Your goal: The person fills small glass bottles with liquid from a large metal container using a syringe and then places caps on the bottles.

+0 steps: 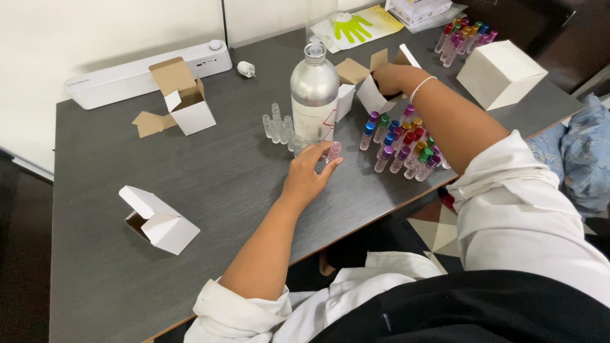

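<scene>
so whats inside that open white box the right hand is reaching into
The right hand fills the mouth of the open white box, so only raised brown flaps and a white side show. Its contents are covered. Capped vials stand beside it.

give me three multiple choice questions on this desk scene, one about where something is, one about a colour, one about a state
1. Where does the big silver bottle stand?
A. on the dark table, between the open white box at the left and the capped vials
B. on the floor
C. inside the closed white box

2. What colour is the hand shape printed on the sheet at the far edge?
A. red
B. green
C. black

3. What is the left hand doing?
A. lying flat and empty
B. gripping the silver bottle
C. holding a small clear vial at its fingertips

Answers:
1 A: it stands upright on the table, with the open white box on one side and the capped vials on the other.
2 B: the printed hand is bright green.
3 C: the fingers pinch a vial by the bottle, while the right hand reaches into an open box.
</scene>
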